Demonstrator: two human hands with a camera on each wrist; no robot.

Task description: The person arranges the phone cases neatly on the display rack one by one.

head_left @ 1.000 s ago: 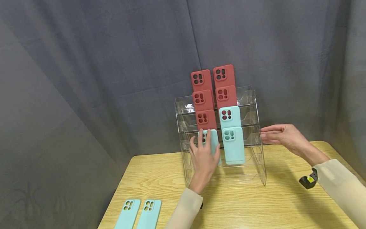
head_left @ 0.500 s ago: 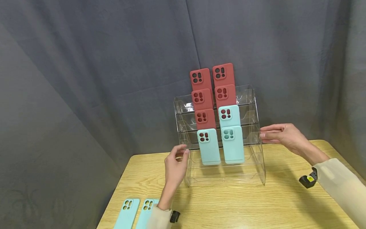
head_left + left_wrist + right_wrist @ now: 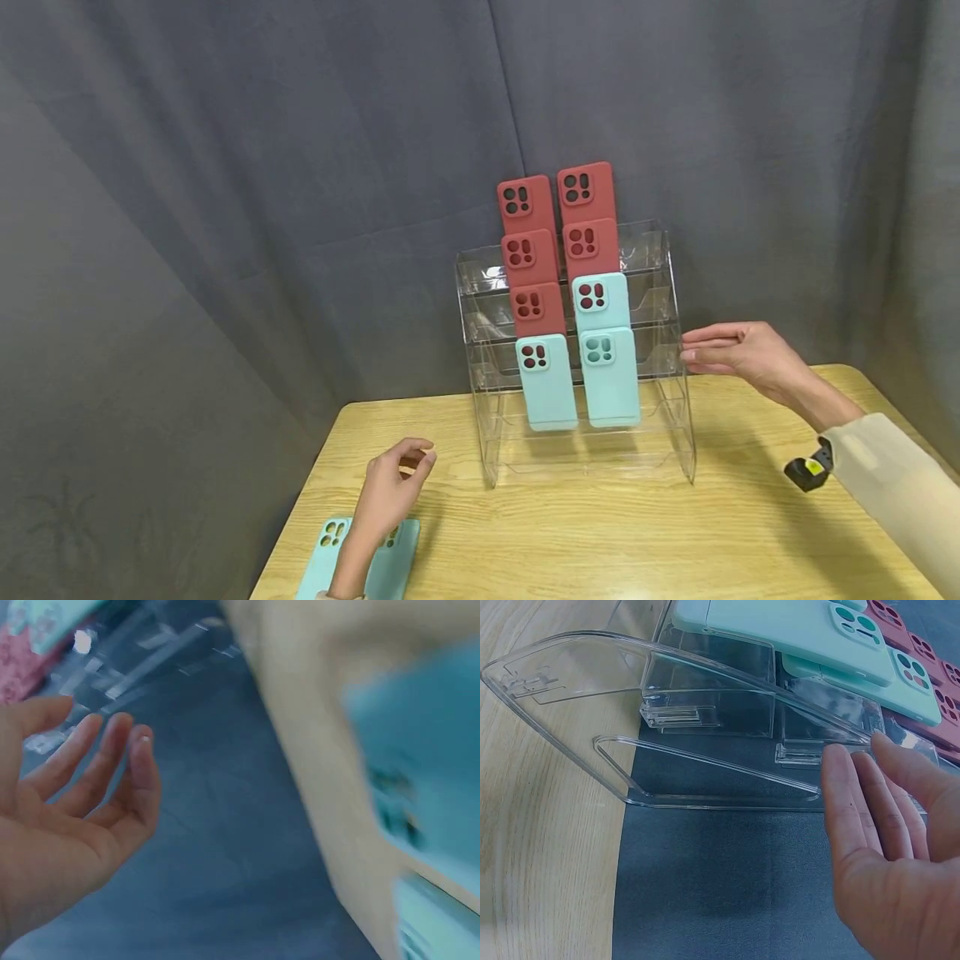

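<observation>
A clear acrylic tiered rack (image 3: 588, 467) stands on the table, bearing several red phone cases (image 3: 532, 254) and three mint ones, such as the front-left mint case (image 3: 551, 396) and the front-right mint case (image 3: 613, 392). My left hand (image 3: 386, 496) hovers over two mint phone cases (image 3: 315, 575) lying at the table's left, one partly hidden behind the wrist. Its fingers hang loosely curled with nothing in them, as the left wrist view also shows. My right hand (image 3: 750, 358) has its fingers extended at the rack's right side; in the right wrist view the thumb and fingertips (image 3: 836, 761) meet the panel's edge.
The wooden table (image 3: 600, 550) ends at a left edge near the loose cases. Grey curtains (image 3: 375, 208) hang behind and at both sides. A black wrist camera (image 3: 808, 472) sits on the right wrist.
My left hand has left the front-left mint case on the rack and travelled left and down to the cases on the table. The right hand has stayed at the rack's side.
</observation>
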